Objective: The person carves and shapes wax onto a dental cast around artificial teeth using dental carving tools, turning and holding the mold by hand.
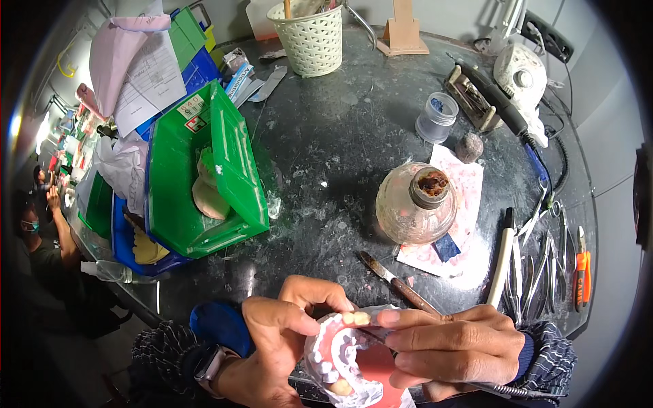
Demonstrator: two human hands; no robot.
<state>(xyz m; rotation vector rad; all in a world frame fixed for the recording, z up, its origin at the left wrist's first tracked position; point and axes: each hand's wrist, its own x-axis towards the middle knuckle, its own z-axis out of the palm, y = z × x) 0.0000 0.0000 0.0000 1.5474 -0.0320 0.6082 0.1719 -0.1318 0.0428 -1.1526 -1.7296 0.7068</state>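
Note:
My left hand (275, 330) grips a dental model (330, 347) with white plaster, pink wax and cream-coloured teeth along its upper edge, low in the middle of the view. My right hand (449, 347) is closed around a thin metal instrument (507, 389), its fingers at the model's right side and upper teeth; the instrument's tip is mostly hidden. A wood-handled knife (401, 285) lies just beyond my fingers. A blue round lid-like piece (218, 323) lies left of my left hand.
Green (241, 187) and blue bins with papers stand left. A glass spirit lamp (411, 211) sits on stained paper (459, 170). Pliers (547, 272), a corded handpiece (500, 95), a small jar (435, 119) and a basket (306, 47) line the bench. Other people (58, 238) work at far left.

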